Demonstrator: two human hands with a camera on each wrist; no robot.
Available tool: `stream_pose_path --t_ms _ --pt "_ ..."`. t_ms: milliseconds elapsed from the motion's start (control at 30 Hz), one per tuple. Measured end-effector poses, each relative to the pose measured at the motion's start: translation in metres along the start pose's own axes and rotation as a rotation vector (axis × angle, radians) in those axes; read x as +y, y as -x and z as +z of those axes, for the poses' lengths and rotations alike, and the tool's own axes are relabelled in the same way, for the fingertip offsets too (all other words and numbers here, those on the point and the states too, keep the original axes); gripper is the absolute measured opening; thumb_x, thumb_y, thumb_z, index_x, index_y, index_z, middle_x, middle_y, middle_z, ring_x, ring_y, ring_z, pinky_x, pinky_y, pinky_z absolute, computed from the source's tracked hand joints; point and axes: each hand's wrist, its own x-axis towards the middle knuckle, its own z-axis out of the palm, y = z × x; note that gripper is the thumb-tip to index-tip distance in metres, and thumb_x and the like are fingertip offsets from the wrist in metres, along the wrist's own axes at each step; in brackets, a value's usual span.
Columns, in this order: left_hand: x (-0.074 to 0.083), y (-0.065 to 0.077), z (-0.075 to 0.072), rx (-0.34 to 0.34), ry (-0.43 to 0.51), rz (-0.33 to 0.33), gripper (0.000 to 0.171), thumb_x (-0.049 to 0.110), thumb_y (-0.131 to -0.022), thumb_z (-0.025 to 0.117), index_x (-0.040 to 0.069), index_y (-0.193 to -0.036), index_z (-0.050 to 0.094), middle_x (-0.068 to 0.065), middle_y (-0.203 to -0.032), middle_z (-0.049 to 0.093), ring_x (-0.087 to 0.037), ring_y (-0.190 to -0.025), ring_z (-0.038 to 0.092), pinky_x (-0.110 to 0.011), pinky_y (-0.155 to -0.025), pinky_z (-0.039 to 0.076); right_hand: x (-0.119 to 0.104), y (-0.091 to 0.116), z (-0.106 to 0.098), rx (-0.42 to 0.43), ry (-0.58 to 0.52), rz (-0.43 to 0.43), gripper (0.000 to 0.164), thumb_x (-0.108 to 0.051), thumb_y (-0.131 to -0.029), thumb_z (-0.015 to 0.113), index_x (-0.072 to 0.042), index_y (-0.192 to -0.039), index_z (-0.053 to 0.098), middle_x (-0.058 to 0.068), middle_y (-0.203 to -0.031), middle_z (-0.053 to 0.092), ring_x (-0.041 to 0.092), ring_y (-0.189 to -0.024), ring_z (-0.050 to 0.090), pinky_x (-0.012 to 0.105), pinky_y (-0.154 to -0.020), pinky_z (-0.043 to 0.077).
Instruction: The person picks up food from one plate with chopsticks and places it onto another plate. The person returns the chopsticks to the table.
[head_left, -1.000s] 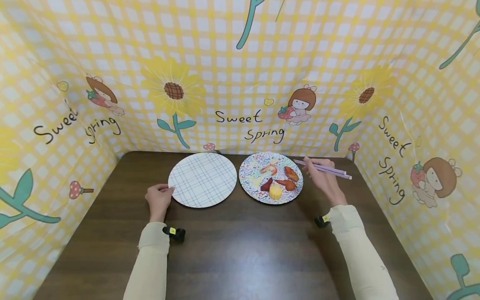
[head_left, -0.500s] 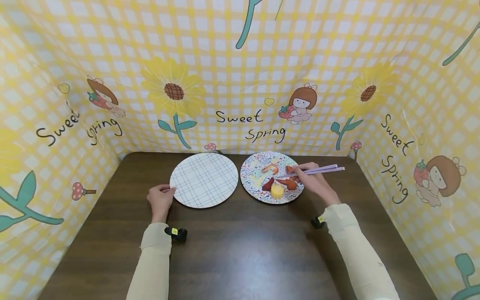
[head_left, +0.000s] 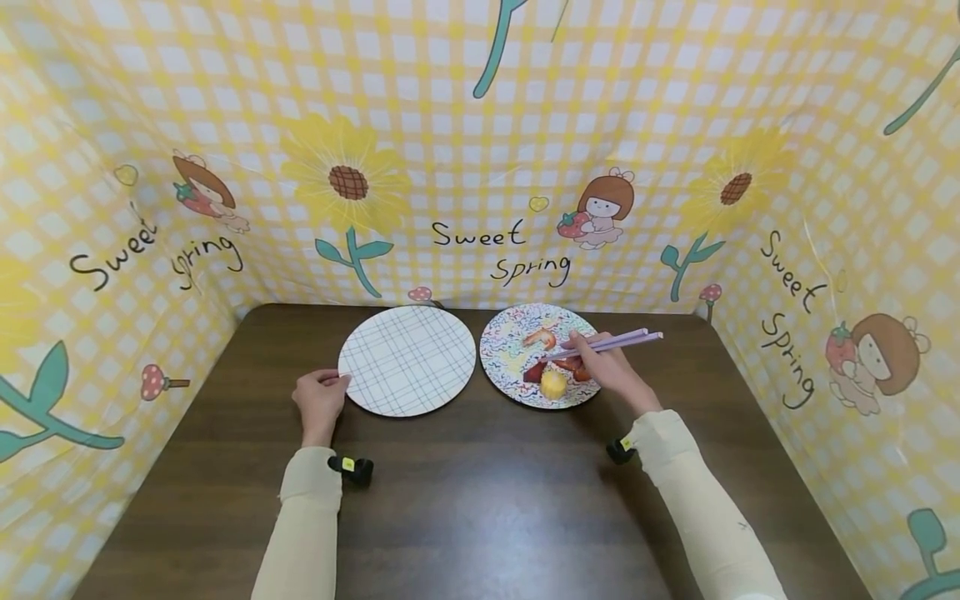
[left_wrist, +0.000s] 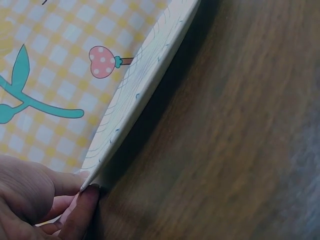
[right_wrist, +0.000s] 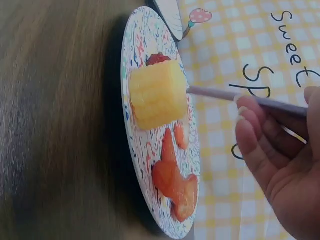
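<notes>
My left hand (head_left: 320, 402) pinches the left rim of a white plate (head_left: 405, 358) with blue crossing lines. In the left wrist view, thumb and fingers grip that rim (left_wrist: 135, 110) from above and below. A pair of lilac chopsticks (head_left: 626, 340) is in my right hand (head_left: 613, 371), over a speckled plate (head_left: 498, 337). Their tips are right at a dark red food piece (head_left: 533, 372). Close by lie a yellow corn piece (head_left: 553, 385), a shrimp (head_left: 542, 337) and a drumstick (right_wrist: 167, 170) with a wing (right_wrist: 185, 197). The corn hides the chopstick tips in the right wrist view.
Both plates stand side by side near the back edge of a dark wooden table (head_left: 465, 508). A yellow checked cloth (head_left: 450, 142) with printed flowers and figures hangs behind and on both sides.
My right hand has moved left with the chopsticks, from beside the speckled plate to over it, bringing their tips to the dark red piece. The left hand keeps its grip on the lined plate.
</notes>
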Motion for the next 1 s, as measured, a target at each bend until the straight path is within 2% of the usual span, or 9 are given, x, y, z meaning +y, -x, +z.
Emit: stream_pose_path --t_ms 167,333,433,567,733,800,867,1000 --pt "-0.001 0.001 0.001 0.002 -0.011 0.01 0.03 0.016 -0.092 0.073 -0.008 -0.11 0.073 -0.027 -0.107 0.073 -0.037 -0.1 0.069 -0.02 -0.067 0.044 -0.002 0.0 0.004 0.004 0.002 0.052 0.055 -0.034 -0.108 0.047 0.011 -0.089 0.072 0.021 -0.067 0.065 0.014 -0.049 0.05 0.022 -0.045 0.036" --pt "0.0 0.001 0.001 0.012 -0.012 0.008 0.029 0.016 -0.092 0.073 -0.007 -0.109 0.073 -0.027 -0.106 0.073 -0.035 -0.097 0.069 -0.019 -0.066 0.044 -0.008 -0.001 0.007 0.026 -0.037 0.063 0.044 -0.023 -0.106 0.052 0.011 -0.088 0.073 0.031 -0.073 0.066 0.009 -0.047 0.052 0.021 -0.043 0.039" --pt "0.002 0.001 0.0 0.009 -0.008 0.004 0.029 0.016 -0.092 0.072 -0.008 -0.11 0.073 -0.027 -0.107 0.073 -0.035 -0.098 0.07 -0.02 -0.067 0.044 -0.009 -0.001 0.009 0.054 -0.041 0.07 0.044 -0.021 -0.107 0.051 0.012 -0.086 0.071 0.034 -0.075 0.065 0.01 -0.046 0.052 0.022 -0.042 0.04" --pt "0.005 0.0 -0.002 0.007 0.002 0.002 0.03 0.016 -0.093 0.072 -0.008 -0.111 0.073 -0.028 -0.109 0.072 -0.037 -0.1 0.069 -0.021 -0.068 0.044 -0.008 -0.003 0.011 0.072 -0.012 0.131 0.047 -0.026 -0.106 0.052 0.013 -0.088 0.071 0.029 -0.075 0.068 0.021 -0.05 0.058 0.022 -0.045 0.043" --pt "0.007 0.001 -0.001 0.001 0.007 0.001 0.031 0.016 -0.093 0.073 -0.008 -0.112 0.072 -0.028 -0.109 0.072 -0.036 -0.101 0.069 -0.019 -0.067 0.044 -0.003 -0.006 0.014 0.007 -0.014 0.193 0.048 -0.025 -0.107 0.043 0.012 -0.101 0.072 0.025 -0.087 0.073 0.038 -0.072 0.069 0.026 -0.055 0.052" --pt "0.006 0.001 -0.001 0.0 0.006 0.005 0.03 0.016 -0.093 0.073 -0.008 -0.111 0.073 -0.028 -0.109 0.072 -0.036 -0.1 0.069 -0.018 -0.066 0.044 0.0 -0.007 0.015 -0.023 -0.035 0.175 0.048 -0.022 -0.108 0.039 0.013 -0.102 0.071 0.026 -0.089 0.073 0.04 -0.076 0.068 0.029 -0.058 0.054" --pt "0.005 0.001 -0.001 -0.001 0.004 0.009 0.03 0.016 -0.092 0.073 -0.008 -0.111 0.072 -0.028 -0.108 0.073 -0.037 -0.1 0.069 -0.018 -0.066 0.044 0.001 -0.007 0.017 -0.058 -0.032 0.119 0.048 -0.018 -0.108 0.036 0.015 -0.099 0.07 0.027 -0.089 0.072 0.039 -0.077 0.068 0.029 -0.06 0.054" --pt "0.004 0.001 -0.002 -0.003 0.001 0.0 0.031 0.016 -0.093 0.073 -0.008 -0.112 0.072 -0.028 -0.11 0.072 -0.037 -0.1 0.069 -0.017 -0.065 0.043 0.003 -0.006 0.022 -0.087 0.032 -0.002 0.045 -0.014 -0.108 0.038 0.013 -0.094 0.07 0.024 -0.087 0.072 0.029 -0.074 0.068 0.024 -0.062 0.052"
